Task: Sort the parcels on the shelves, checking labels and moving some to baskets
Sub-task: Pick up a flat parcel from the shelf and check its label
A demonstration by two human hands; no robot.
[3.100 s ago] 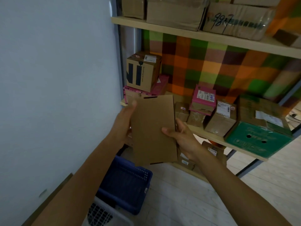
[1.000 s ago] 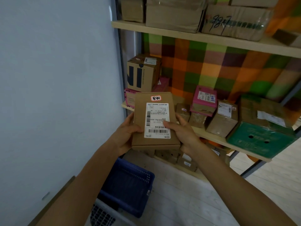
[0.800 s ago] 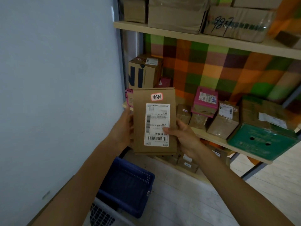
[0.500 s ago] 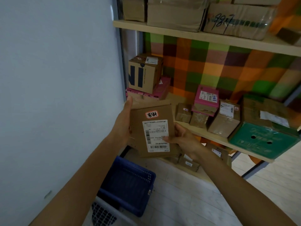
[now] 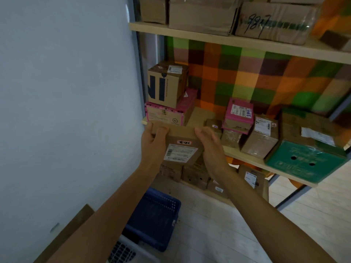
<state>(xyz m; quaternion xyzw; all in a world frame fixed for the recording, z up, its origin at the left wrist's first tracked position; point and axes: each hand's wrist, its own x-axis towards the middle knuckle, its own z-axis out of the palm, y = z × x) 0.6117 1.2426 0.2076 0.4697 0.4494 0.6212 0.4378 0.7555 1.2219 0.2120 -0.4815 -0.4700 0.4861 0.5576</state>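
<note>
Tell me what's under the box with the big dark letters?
The lettered box sits on a flatter pink box, which rests on the shelf. The pink box's top is mostly covered, so any label there is hidden.

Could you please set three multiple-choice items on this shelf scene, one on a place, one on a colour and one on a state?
1. Where is the blue basket?
A. on the top shelf
B. on the floor below the hands
C. on the green box

2. What colour is the small sticker above the parcel's white label?
A. red-rimmed white
B. solid green
C. solid blue

3. How is the parcel held?
A. by the left hand alone
B. by both hands, one at each side
C. it lies free on the shelf

Key: 1 B, the basket sits on the floorboards beside the wall. 2 A, its rim is red around white. 3 B, the left hand and the right hand flank it.
</note>
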